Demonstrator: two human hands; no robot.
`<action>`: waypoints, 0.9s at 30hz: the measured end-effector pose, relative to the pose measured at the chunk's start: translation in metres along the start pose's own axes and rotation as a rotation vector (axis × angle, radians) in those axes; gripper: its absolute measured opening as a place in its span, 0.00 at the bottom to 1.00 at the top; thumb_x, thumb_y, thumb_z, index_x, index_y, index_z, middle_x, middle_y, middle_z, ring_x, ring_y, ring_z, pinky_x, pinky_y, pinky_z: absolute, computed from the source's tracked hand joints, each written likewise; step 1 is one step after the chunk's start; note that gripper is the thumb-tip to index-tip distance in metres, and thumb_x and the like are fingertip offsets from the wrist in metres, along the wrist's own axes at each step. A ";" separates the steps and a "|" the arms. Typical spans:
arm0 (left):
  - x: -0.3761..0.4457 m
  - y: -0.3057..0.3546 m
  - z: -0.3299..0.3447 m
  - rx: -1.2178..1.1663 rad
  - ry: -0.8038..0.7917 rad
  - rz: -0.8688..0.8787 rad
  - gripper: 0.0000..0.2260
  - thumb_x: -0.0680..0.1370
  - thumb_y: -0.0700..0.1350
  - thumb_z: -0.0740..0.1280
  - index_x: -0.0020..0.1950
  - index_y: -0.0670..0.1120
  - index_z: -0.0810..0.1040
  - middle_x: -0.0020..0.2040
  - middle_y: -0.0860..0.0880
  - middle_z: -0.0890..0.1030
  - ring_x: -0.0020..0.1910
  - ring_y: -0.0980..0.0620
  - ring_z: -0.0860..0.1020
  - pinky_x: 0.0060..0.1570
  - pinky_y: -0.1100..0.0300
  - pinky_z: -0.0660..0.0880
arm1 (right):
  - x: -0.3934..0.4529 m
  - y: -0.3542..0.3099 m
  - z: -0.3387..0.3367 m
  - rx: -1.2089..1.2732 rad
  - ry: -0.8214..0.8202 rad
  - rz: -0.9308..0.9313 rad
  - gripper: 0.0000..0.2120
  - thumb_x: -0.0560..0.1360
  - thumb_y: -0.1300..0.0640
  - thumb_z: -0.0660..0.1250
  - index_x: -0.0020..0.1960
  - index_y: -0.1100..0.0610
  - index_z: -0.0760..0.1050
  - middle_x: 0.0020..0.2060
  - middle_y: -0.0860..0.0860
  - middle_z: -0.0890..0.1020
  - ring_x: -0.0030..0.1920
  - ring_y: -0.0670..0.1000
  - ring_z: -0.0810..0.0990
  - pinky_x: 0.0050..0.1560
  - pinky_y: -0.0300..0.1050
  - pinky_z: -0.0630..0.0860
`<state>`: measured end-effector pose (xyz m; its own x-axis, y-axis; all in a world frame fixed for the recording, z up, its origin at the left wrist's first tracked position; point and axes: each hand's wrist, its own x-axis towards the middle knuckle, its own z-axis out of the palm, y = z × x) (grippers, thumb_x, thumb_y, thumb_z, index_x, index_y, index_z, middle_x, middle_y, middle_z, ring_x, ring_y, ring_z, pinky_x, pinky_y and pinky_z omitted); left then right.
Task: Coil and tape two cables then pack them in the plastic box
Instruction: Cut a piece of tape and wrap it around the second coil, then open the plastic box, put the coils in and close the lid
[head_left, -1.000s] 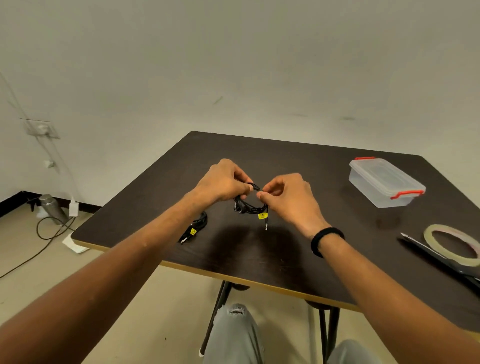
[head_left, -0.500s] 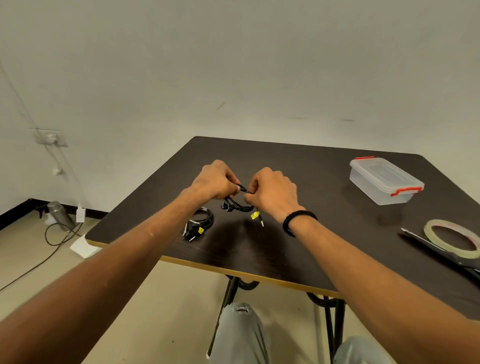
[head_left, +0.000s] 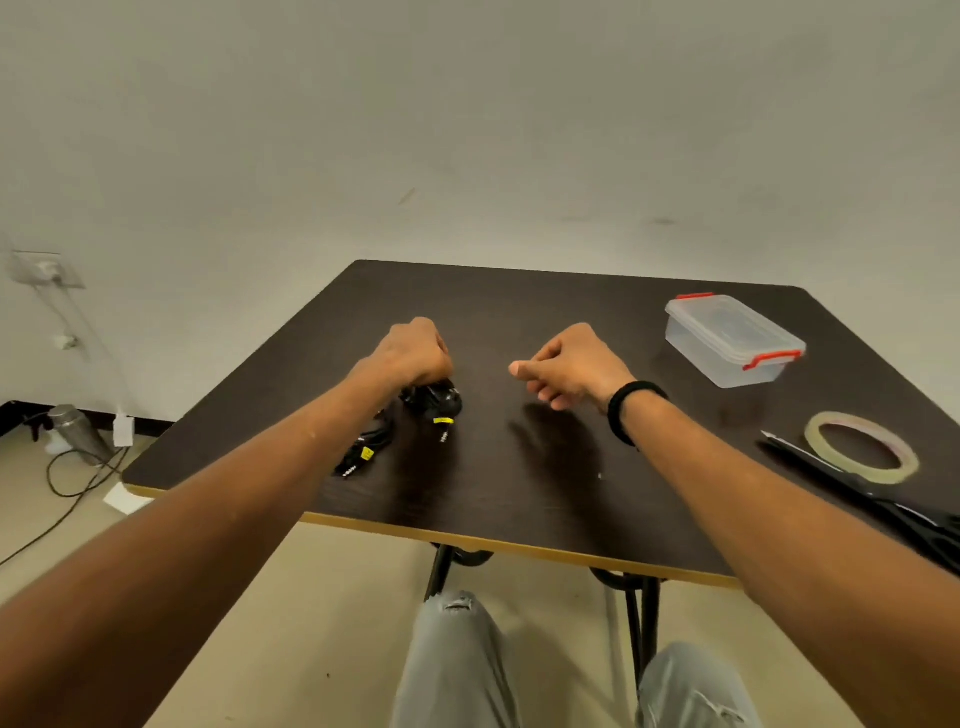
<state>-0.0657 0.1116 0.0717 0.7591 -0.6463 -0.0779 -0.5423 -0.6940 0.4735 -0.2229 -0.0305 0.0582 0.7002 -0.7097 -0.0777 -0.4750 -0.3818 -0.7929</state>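
Note:
My left hand grips a coiled black cable with a yellow tag, held just above the dark table. A second black cable, also tagged yellow, lies on the table below my left forearm, partly hidden by it. My right hand hovers to the right of the coil, fingers curled and holding nothing. The clear plastic box with red clips stands shut at the back right. A roll of clear tape lies at the right.
Black scissors lie by the tape near the table's right edge. On the floor at the left are a metal bottle, a white charger and a trailing wire. My knees show below the table's front edge.
My right hand has let go of the coil and moved away to the right. My left hand keeps the coil and has lowered it slightly. The view has tilted down.

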 end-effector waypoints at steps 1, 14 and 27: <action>0.000 0.007 0.002 0.038 0.021 0.004 0.12 0.76 0.42 0.69 0.58 0.48 0.85 0.58 0.43 0.84 0.58 0.42 0.82 0.62 0.46 0.79 | -0.001 0.004 -0.009 0.004 0.013 0.004 0.14 0.75 0.50 0.79 0.48 0.62 0.85 0.39 0.55 0.89 0.34 0.48 0.83 0.41 0.47 0.86; 0.010 0.148 0.051 -0.158 -0.046 0.294 0.12 0.81 0.45 0.69 0.63 0.49 0.85 0.63 0.47 0.84 0.64 0.47 0.81 0.57 0.59 0.73 | -0.013 0.057 -0.131 0.039 0.305 0.039 0.10 0.77 0.54 0.76 0.46 0.62 0.84 0.38 0.56 0.88 0.35 0.50 0.86 0.40 0.46 0.87; 0.078 0.265 0.135 -0.194 -0.017 0.447 0.21 0.87 0.47 0.58 0.79 0.43 0.69 0.75 0.42 0.74 0.74 0.41 0.73 0.74 0.50 0.67 | 0.003 0.153 -0.207 0.232 0.656 0.317 0.23 0.76 0.43 0.76 0.56 0.63 0.81 0.41 0.57 0.87 0.26 0.48 0.85 0.25 0.38 0.79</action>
<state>-0.1985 -0.1657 0.0729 0.4602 -0.8738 0.1570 -0.7357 -0.2764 0.6183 -0.4041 -0.2141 0.0616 0.0546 -0.9985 -0.0055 -0.4259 -0.0183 -0.9046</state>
